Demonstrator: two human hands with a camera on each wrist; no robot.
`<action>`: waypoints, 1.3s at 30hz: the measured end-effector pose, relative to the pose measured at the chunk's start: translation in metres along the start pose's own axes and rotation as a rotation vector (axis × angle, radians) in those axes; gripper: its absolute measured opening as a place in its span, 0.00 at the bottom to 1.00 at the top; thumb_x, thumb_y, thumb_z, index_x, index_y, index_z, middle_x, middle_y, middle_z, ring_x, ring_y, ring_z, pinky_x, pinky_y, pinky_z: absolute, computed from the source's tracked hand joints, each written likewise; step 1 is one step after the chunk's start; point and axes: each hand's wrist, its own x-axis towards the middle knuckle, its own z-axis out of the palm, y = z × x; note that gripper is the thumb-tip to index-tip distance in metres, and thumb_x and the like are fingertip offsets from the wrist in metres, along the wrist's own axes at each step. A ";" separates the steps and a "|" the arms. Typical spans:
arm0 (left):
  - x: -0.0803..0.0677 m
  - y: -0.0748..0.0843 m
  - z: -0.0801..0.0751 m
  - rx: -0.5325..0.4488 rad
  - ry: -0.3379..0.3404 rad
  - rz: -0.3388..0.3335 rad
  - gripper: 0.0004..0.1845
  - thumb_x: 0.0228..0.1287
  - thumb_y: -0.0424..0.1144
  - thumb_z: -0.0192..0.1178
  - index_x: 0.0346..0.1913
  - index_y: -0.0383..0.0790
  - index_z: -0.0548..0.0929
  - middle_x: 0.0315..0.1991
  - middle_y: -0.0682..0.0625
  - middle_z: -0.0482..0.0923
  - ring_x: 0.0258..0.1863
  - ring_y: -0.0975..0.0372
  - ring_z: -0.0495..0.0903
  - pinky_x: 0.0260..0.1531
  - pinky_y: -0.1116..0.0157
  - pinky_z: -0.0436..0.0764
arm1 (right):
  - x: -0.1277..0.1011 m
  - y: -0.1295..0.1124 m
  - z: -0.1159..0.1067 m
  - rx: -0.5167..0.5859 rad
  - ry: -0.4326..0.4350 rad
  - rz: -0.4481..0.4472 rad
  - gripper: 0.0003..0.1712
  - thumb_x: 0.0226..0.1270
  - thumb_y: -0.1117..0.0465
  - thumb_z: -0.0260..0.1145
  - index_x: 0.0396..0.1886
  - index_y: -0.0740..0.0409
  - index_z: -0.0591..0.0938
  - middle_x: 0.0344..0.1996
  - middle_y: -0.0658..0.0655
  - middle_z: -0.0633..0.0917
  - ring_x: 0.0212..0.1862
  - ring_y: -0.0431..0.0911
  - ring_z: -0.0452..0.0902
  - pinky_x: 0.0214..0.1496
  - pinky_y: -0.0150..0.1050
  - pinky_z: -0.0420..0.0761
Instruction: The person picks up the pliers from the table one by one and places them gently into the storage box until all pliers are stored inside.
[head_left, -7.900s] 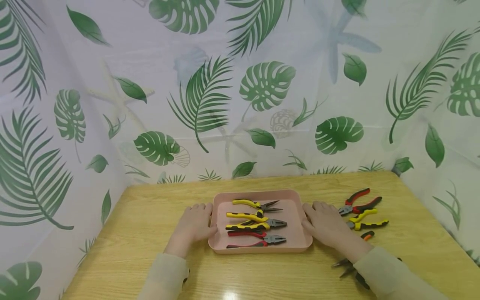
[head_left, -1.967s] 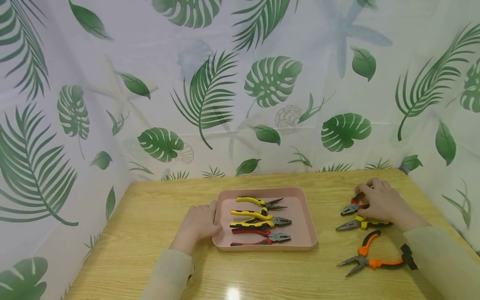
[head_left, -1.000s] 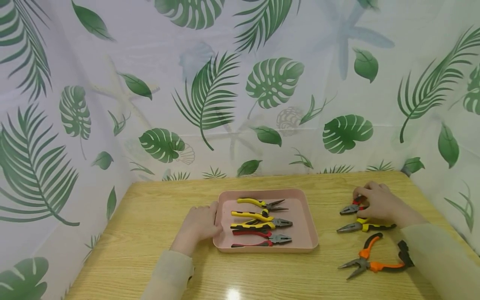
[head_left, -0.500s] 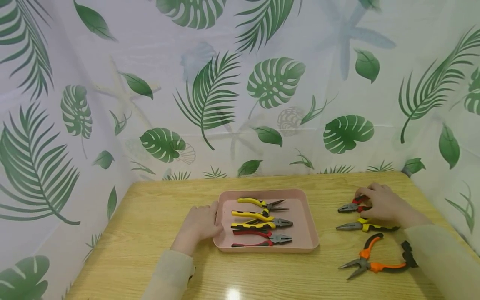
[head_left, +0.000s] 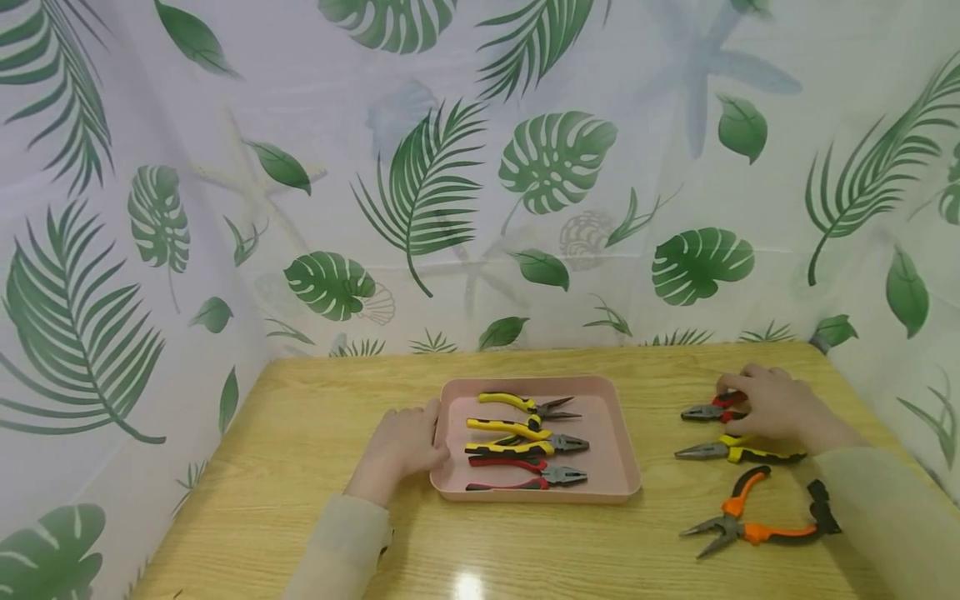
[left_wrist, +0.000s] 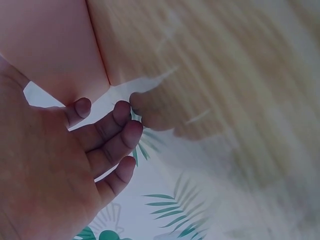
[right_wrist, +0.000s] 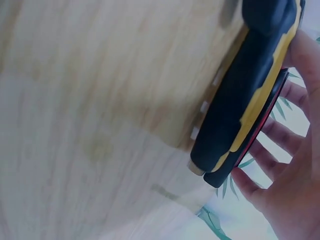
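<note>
At the left end of the pink tray (head_left: pixel 609 433), my left hand (head_left: pixel 405 442) holds the rim, thumb over the wall and fingers outside. The left wrist view shows the hand's (left_wrist: pixel 55 150) other fingers loosely bent beside the tray's corner (left_wrist: pixel 55 55). My right hand (head_left: pixel 776 408) grips the handles of red-and-black pliers (head_left: pixel 703 413), whose jaws point left, low over the table. Just in front lie yellow-and-black long-nose pliers (head_left: pixel 705 452); their handle (right_wrist: pixel 245 95) partly covers the red one (right_wrist: pixel 257 127) in the right wrist view.
Inside the tray are yellow needle-nose pliers (head_left: pixel 510 402), yellow-and-black pliers (head_left: pixel 513 430) and red pliers (head_left: pixel 566 476), all pointing right. Orange-and-black pliers (head_left: pixel 731 527) lie spread near the right sleeve. A leaf-print cloth (head_left: pixel 480 167) rises behind the wooden table (head_left: pixel 300 467).
My right hand has left the tray and gone right to the red-and-black pliers, which now lie level with handles closer together. The yellow pliers beside them have turned slightly. The left hand stays put.
</note>
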 end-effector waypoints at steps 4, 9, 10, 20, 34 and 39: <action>0.002 -0.001 0.000 0.002 0.004 0.002 0.24 0.62 0.48 0.63 0.56 0.39 0.75 0.35 0.45 0.82 0.35 0.52 0.82 0.52 0.49 0.81 | -0.001 0.000 -0.002 -0.019 0.000 0.009 0.31 0.52 0.42 0.82 0.52 0.52 0.85 0.48 0.67 0.82 0.44 0.67 0.77 0.36 0.65 0.79; 0.002 -0.001 0.000 0.005 -0.011 0.006 0.23 0.62 0.49 0.63 0.54 0.40 0.74 0.33 0.46 0.79 0.31 0.54 0.78 0.48 0.51 0.81 | -0.003 0.003 -0.002 -0.024 0.011 0.026 0.34 0.52 0.40 0.81 0.55 0.52 0.85 0.51 0.66 0.83 0.45 0.66 0.78 0.39 0.72 0.76; 0.003 -0.001 0.000 0.006 -0.013 0.005 0.22 0.62 0.49 0.63 0.54 0.40 0.74 0.32 0.47 0.79 0.31 0.54 0.77 0.47 0.51 0.81 | -0.004 0.004 -0.003 -0.025 0.014 0.028 0.35 0.52 0.39 0.81 0.55 0.52 0.86 0.51 0.66 0.84 0.46 0.66 0.78 0.40 0.73 0.75; 0.002 0.000 0.000 0.006 0.006 0.019 0.21 0.61 0.48 0.64 0.52 0.40 0.75 0.31 0.47 0.79 0.30 0.54 0.77 0.44 0.52 0.81 | -0.007 0.005 -0.006 -0.039 0.102 0.004 0.35 0.53 0.41 0.80 0.57 0.54 0.85 0.57 0.68 0.82 0.55 0.69 0.74 0.50 0.76 0.72; 0.000 0.002 -0.001 -0.009 -0.005 0.007 0.22 0.61 0.47 0.64 0.53 0.40 0.75 0.31 0.48 0.78 0.30 0.55 0.76 0.43 0.54 0.80 | -0.008 -0.003 -0.009 -0.064 0.165 -0.058 0.35 0.52 0.44 0.78 0.57 0.59 0.86 0.54 0.68 0.83 0.52 0.65 0.75 0.48 0.70 0.75; 0.001 0.001 -0.001 -0.009 -0.005 0.010 0.22 0.61 0.47 0.64 0.53 0.40 0.75 0.31 0.47 0.78 0.30 0.55 0.76 0.44 0.53 0.80 | -0.004 -0.005 -0.010 -0.085 0.184 -0.069 0.34 0.51 0.45 0.78 0.57 0.57 0.87 0.54 0.66 0.84 0.52 0.65 0.77 0.46 0.70 0.76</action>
